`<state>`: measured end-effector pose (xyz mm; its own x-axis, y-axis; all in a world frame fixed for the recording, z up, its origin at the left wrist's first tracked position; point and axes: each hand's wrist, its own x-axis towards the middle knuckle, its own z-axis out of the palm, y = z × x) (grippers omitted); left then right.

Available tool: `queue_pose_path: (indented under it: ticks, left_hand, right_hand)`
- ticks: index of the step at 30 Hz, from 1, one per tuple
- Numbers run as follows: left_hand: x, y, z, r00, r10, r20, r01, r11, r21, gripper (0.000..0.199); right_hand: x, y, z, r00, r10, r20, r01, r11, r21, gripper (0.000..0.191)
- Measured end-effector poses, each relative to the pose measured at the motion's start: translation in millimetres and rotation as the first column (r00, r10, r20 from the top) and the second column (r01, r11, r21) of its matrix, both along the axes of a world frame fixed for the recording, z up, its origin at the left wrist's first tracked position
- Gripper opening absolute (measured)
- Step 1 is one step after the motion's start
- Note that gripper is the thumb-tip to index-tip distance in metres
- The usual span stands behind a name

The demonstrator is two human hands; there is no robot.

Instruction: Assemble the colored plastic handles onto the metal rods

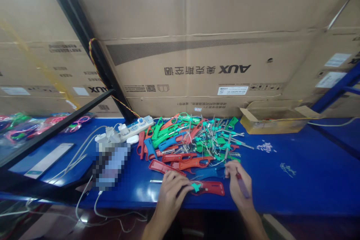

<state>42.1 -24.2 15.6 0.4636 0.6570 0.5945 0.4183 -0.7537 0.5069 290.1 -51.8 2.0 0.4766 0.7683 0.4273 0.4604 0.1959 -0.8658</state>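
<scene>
Near the table's front edge, my left hand [172, 189] is closed around a red lighter casing half [213, 188]. A green piece [196, 187] sits on that casing by my fingertips, and a thin metal tube [156, 181] sticks out left of the hand. My right hand [239, 183] is raised just right of the casing, fingers closed on a slim purple-handled tool [242, 186]; its tip cannot be made out. Beyond both hands lies a blue casing half [209, 173]. A pile of red, orange and green lighter casings [194, 162] spreads behind it.
Wired metal rods with green parts [216, 138] lie tangled at the pile's right. An open cardboard box [275, 125] stands back right. At left are a power strip [137, 126], cables, a phone-like blurred device [112, 167] and a black metal frame [81, 114]. Large cartons [197, 52] wall the back.
</scene>
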Motion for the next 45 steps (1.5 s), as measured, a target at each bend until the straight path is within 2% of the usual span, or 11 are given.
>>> queue_pose_path:
  ticks: [2,5,8,11,14,22,28,35,40,45]
  left_hand:
    - [2,0,-0.2,1.0,0.003,-0.022,-0.003,1.0,-0.001,0.018]
    - [2,-1,-1.7,0.999,0.015,-0.038,-0.015,1.0,0.006,0.019]
    - [2,-1,-3.3,0.999,0.029,-0.045,-0.029,1.0,0.012,0.02]
    - [2,-1,-4.8,0.998,0.036,-0.054,-0.036,0.999,0.005,0.019]
    - [2,0,-6.7,0.997,0.037,-0.061,-0.037,0.999,0.005,0.019]
    - [3,2,-8.4,0.994,0.011,-0.109,-0.012,1.0,-0.008,0.021]
    - [0,8,2.0,0.975,-0.035,-0.22,0.028,0.999,-0.032,0.018]
    - [-2,15,14.5,0.945,-0.051,-0.324,0.054,0.999,0.001,0.018]
    - [1,16,8.1,0.95,-0.077,-0.304,0.072,0.997,-0.029,0.017]
    - [2,17,0.5,0.963,-0.079,-0.258,0.065,0.996,-0.063,0.018]
  right_hand:
    - [-6,-2,-4.2,0.993,0.114,-0.008,-0.115,0.988,-0.103,0.044]
    - [-10,-8,-4.5,0.952,0.286,0.112,-0.275,0.955,-0.108,0.034]
    - [-13,-16,0.1,0.843,0.445,0.302,-0.447,0.892,-0.068,0.015]
    - [-15,-23,5.1,0.755,0.535,0.379,-0.544,0.834,-0.093,0.01]
    - [-16,-26,6.6,0.726,0.54,0.426,-0.547,0.829,-0.12,0.01]
    - [-13,-28,-1.0,0.731,0.521,0.441,-0.535,0.838,-0.102,0.013]
    - [-13,-29,3.6,0.753,0.538,0.38,-0.521,0.839,-0.155,0.013]
    - [-14,-29,5.0,0.762,0.544,0.351,-0.519,0.838,-0.17,0.018]
    - [-12,-28,0.2,0.774,0.544,0.323,-0.515,0.839,-0.178,0.018]
    - [-10,-25,-1.5,0.759,0.578,0.3,-0.547,0.816,-0.188,0.018]
